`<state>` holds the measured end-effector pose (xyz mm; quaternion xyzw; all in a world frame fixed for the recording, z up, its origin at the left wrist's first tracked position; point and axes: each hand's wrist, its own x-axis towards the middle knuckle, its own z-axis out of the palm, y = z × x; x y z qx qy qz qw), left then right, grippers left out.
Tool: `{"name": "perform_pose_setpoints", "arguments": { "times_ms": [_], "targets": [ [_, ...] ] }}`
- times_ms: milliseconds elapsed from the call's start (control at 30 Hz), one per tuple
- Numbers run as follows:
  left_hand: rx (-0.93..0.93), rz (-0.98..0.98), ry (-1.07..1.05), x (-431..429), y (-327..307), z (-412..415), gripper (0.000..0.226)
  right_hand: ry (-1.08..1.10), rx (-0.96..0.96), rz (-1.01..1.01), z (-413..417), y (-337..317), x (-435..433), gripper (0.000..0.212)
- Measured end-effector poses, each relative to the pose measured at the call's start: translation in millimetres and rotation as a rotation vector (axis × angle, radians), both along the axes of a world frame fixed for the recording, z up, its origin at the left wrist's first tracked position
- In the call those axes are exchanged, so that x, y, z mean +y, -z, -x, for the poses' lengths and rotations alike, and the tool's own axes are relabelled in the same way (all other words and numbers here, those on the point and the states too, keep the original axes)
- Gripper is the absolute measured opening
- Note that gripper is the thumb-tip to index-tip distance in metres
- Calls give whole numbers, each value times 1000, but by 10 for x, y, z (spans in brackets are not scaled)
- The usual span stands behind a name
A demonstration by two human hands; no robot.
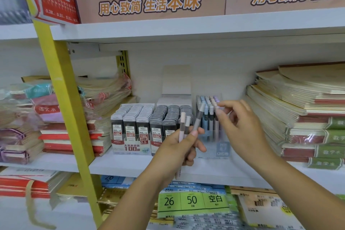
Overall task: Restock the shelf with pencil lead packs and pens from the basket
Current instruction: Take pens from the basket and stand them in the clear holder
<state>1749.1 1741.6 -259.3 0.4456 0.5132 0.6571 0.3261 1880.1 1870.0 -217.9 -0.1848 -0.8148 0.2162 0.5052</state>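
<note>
Risk noted: three loose pens (182, 127) are held fanned in the left hand (177, 147), gripped only at mid-barrel. One could slip and drop past the shelf (121, 164) edge while attention is given to the other side. The right hand (242, 125) appears pinched on the top of an upright pen (216, 127) in the front row of the clear pen box (222, 148), centre-right of the frame. The box is already tightly filled with standing pens, so neighbours could be jammed or tipped if entry is forced. Left of it, the lead trays (130, 148) are filled with rows of pencil lead packs (130, 115). The basket is not in view.
</note>
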Motion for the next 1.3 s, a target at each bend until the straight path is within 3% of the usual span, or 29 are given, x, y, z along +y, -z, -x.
{"name": "perform_pose_setpoints", "arguments": {
  "times_ms": [100,167,400,567,933,1167,1300],
  "targets": [
    [48,20,10,8,-22,-44,23,-336,36,349,23,-56,-190,19],
    [74,43,17,5,-25,-74,23,-432,46,469,20,-86,-226,21],
    [74,89,-55,-24,-5,-46,29,-444,230,532,-145,-278,-125,11],
    [-57,106,-115,-15,19,23,21,-389,283,341,-206,-430,-33,21],
    [121,54,-202,-149,74,117,23,-59,-214,-239,231,-283,90,41],
    [208,63,-223,-147,80,151,21,-35,-250,-271,278,-226,161,35],
    [157,39,-210,-125,85,158,21,-20,-222,-283,290,-231,151,28]
  ]
}}
